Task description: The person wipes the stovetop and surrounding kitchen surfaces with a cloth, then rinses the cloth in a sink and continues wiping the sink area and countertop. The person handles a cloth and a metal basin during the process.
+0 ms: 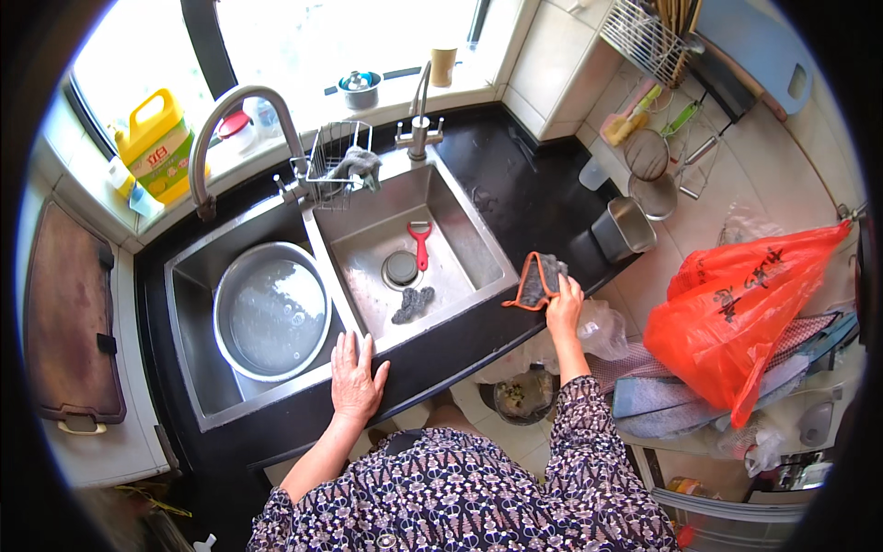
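Note:
My right hand (pixel 566 309) grips a grey cloth with orange edging (pixel 534 281) against the black countertop, right of the sink. The fingers cover one side of the cloth. My left hand (pixel 356 376) lies flat across the sink's front rim, fingers slightly apart, holding nothing. Beside it, in the left basin, sits a round metal bowl (pixel 273 310) of cloudy water with a few bubbles. The right basin (pixel 359 262) contains a red peeler (pixel 420 246), a dark grey scouring pad (pixel 412 305) and a round drain strainer (pixel 401 268).
A curved faucet (pixel 241 96) arches over the left basin; a smaller tap (pixel 418 134) stands behind the right one. Near the counter's right end is a metal container (pixel 623 229). A red plastic bag (pixel 738 310) hangs at right. Below the counter sits a waste bin (pixel 523 397).

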`<state>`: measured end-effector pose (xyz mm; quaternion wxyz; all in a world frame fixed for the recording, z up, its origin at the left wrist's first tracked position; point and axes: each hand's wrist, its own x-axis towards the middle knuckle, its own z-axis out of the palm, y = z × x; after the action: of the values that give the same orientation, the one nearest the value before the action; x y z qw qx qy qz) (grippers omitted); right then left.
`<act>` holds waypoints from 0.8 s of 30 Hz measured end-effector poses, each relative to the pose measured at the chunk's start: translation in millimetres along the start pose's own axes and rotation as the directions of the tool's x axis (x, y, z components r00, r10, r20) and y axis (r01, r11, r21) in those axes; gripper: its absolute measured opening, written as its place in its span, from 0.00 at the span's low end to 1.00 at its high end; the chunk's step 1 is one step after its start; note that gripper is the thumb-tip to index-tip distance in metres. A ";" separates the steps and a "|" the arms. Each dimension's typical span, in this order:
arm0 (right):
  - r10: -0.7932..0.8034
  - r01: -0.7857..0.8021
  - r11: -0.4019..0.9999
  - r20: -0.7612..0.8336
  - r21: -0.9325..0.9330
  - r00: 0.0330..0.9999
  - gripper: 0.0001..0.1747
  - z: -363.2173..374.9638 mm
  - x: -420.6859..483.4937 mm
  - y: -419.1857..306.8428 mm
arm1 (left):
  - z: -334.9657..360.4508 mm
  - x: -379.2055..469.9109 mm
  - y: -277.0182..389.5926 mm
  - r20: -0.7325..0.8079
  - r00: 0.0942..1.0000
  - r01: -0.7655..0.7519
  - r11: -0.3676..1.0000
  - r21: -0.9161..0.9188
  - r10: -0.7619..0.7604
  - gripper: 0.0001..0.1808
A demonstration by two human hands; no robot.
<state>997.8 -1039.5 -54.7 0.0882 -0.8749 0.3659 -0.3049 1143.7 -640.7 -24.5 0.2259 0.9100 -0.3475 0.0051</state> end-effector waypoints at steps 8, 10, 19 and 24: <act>-0.329 0.324 0.944 0.076 0.066 0.941 0.23 20.8 -111.0 -171.9 | 0.8 -1.3 -4.0 0.028 0.999 0.024 0.999 0.021 -0.025 0.32; -0.346 0.290 0.911 0.162 0.293 0.924 0.24 29.0 -92.6 -195.0 | 0.5 0.9 -1.4 0.041 0.999 0.011 1.000 -0.004 -0.010 0.32; 0.013 -0.045 0.818 0.060 0.574 0.998 0.23 -4.6 78.8 -118.4 | -6.9 0.7 -3.6 0.090 0.995 0.042 0.998 0.049 -0.047 0.32; 0.198 -0.205 0.976 -0.107 -0.066 0.974 0.17 60.1 159.7 26.3 | -11.6 3.4 4.9 0.135 0.989 0.045 0.995 0.094 -0.057 0.33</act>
<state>1105.6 -1173.2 -37.7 0.0666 -0.8197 0.4681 -0.3232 1144.8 -641.2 -11.5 0.1600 0.9261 -0.3382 -0.0476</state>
